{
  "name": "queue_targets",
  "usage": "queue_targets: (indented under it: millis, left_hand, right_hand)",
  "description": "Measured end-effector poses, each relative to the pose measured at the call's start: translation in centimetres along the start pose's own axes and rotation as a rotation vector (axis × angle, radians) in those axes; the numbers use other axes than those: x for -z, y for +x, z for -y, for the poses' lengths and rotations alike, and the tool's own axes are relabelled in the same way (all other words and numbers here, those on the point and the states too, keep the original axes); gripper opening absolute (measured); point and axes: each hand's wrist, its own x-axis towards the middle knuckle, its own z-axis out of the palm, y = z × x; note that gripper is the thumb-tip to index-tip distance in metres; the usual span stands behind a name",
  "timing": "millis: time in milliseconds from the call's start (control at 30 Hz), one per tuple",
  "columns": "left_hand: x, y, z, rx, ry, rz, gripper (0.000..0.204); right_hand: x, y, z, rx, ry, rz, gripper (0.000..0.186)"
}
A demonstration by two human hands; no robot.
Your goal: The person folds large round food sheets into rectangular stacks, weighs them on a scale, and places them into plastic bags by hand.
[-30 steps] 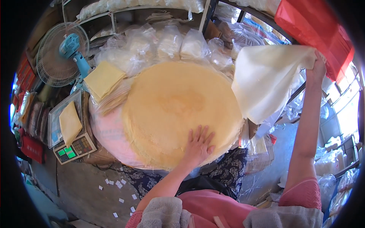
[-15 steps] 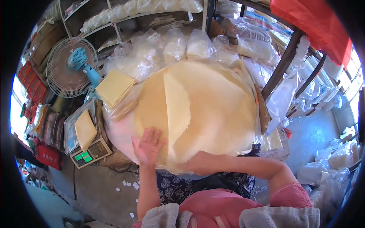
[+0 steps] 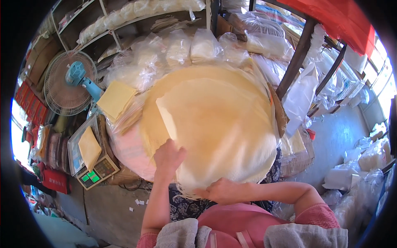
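A stack of large, thin, round pancake-like sheets (image 3: pixel 223 120) lies in front of me, pale tan with ragged edges. On its left side the top sheet has a narrow pale fold (image 3: pixel 166 120). My left hand (image 3: pixel 169 156) is closed at the lower end of that fold, fingers curled on the sheet's edge. At the near rim, my right hand (image 3: pixel 225 191) is closed on the sheet's edge, its fingertips partly hidden. A pile of folded yellow sheets (image 3: pixel 116 99) sits to the far left of the stack.
A digital scale (image 3: pixel 101 170) with a folded sheet (image 3: pixel 89 149) on its pan stands at left. Behind it is a blue fan (image 3: pixel 76 74). Clear bags of sheets (image 3: pixel 178 47) line the back. A dark post (image 3: pixel 297 58) rises at right.
My left hand has gone from open and palm up to closed on the sheet's edge. The folded-over flap has become narrower and lies further left. My right hand stays at the near rim.
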Motion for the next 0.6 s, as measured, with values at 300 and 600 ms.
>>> queue_targets:
  millis: [300, 600]
  left_hand:
    - [8.9, -10.2, 6.9, 0.010, -1.604, -0.253, 0.042]
    - [12.9, 4.0, 3.4, -0.221, -1.461, -0.040, 0.025]
  right_hand:
    - [4.3, -4.5, 3.8, 0.323, 0.786, -0.222, 0.054]
    - [17.2, -4.9, -4.8, -0.159, 0.430, -0.463, 0.027]
